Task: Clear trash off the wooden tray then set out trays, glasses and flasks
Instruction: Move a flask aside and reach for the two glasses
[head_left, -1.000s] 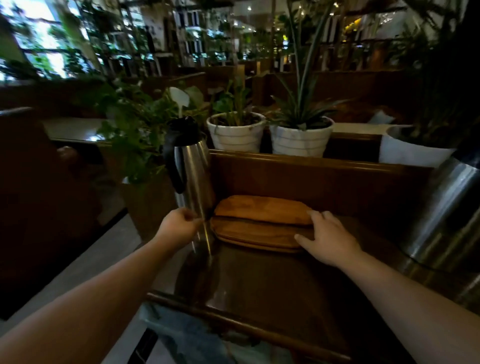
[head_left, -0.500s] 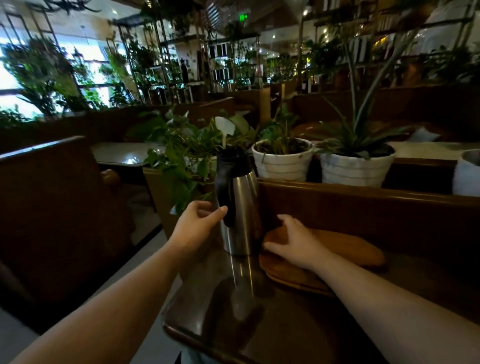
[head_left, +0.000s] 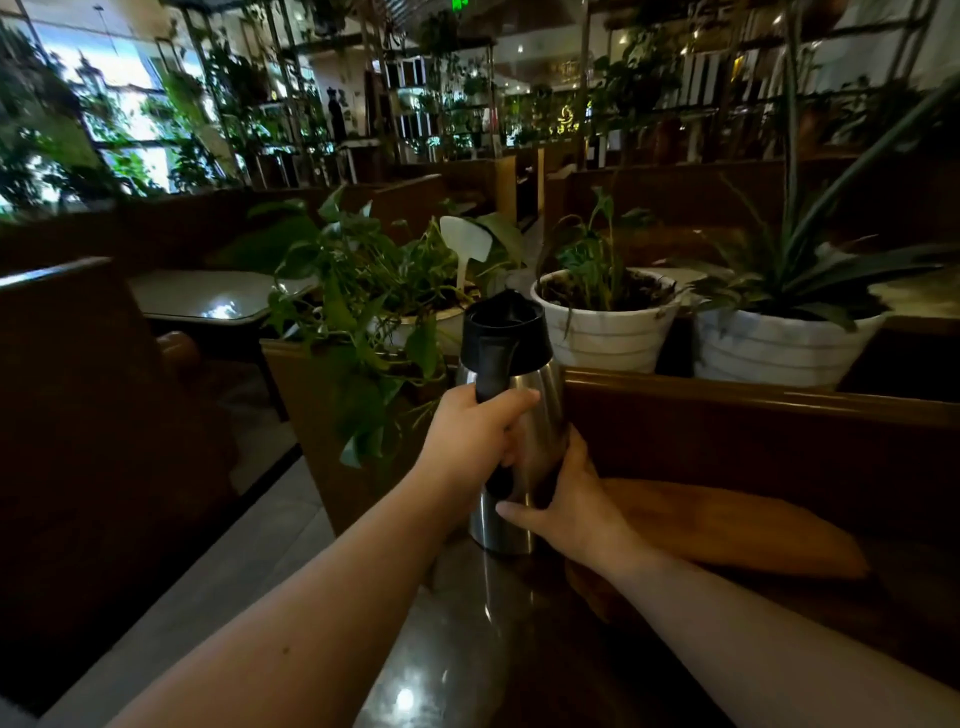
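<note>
A steel flask (head_left: 535, 415) with a black lid and black handle stands at the far left corner of the dark table (head_left: 467, 649). My left hand (head_left: 472, 436) is closed around its handle. My right hand (head_left: 571, 499) presses against the lower right side of its body, fingers spread around it. Just right of the flask lie stacked wooden trays (head_left: 727, 525), partly hidden behind my right wrist.
A wooden partition (head_left: 753, 415) runs behind the table, with two white plant pots (head_left: 608, 332) (head_left: 774, 348) on it. A leafy plant (head_left: 363, 312) in a wooden box stands left of the flask. A booth seat (head_left: 78, 389) and a floor aisle lie to the left.
My left hand closed onto the flask's handle. My right hand left the wooden trays and moved left onto the flask's body. The view shifted left and closer.
</note>
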